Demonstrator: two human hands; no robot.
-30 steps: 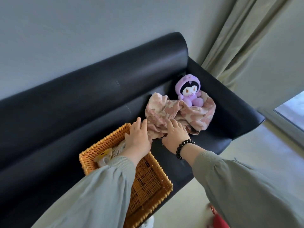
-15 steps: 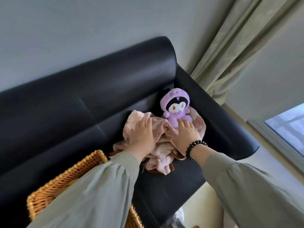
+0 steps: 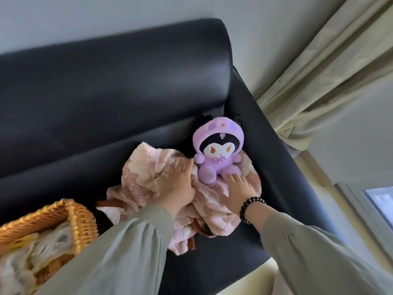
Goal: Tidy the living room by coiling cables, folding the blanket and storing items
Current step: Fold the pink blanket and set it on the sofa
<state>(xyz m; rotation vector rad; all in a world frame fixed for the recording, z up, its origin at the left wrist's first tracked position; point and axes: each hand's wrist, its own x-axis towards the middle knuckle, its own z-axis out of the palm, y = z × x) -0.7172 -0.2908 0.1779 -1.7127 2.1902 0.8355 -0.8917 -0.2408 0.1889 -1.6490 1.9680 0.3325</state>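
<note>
**Item 1. Blanket**: pink patchwork-print fleece, unfolded and crumpled in a heap on the seat at the right end of the black sofa. The heap runs lengthwise from the sofa's back corner toward the front edge of the seat, where a lobe trails down.

**Item 2. Plush toy**: purple, hooded, sitting upright on the far end of the blanket and backed into the corner of backrest and armrest.

**Item 3. Left hand**: palm down on the middle of the heap. The grip is slack, the fingers lie fairly straight and nothing is held. Its fingertips are just beside the toy's near arm.

**Item 4. Right hand**: flat on the blanket with the fingers spread, so the grip is undone and empty. Its fingertips are at the toy's foot, though actual contact cannot be told. A black bead bracelet is on the wrist.

**Item 5. Wicker basket**: on the seat to the left, near the blanket but apart from it. It holds cream yarn-like strands and something yellow, not identifiable.

**Item 6. Curtain**: tied back beyond the armrest.

**Governing relation:** the toy lies straight ahead of both hands, beyond the fingertips on the side away from the person, and rests on the cloth that is to be folded. Both hands are about equally near, with the right perhaps closer at the foot. Judged: the toy most likely has to come off before the blanket can be spread, and the basket on the left-hand side is the likely place for it.
</note>
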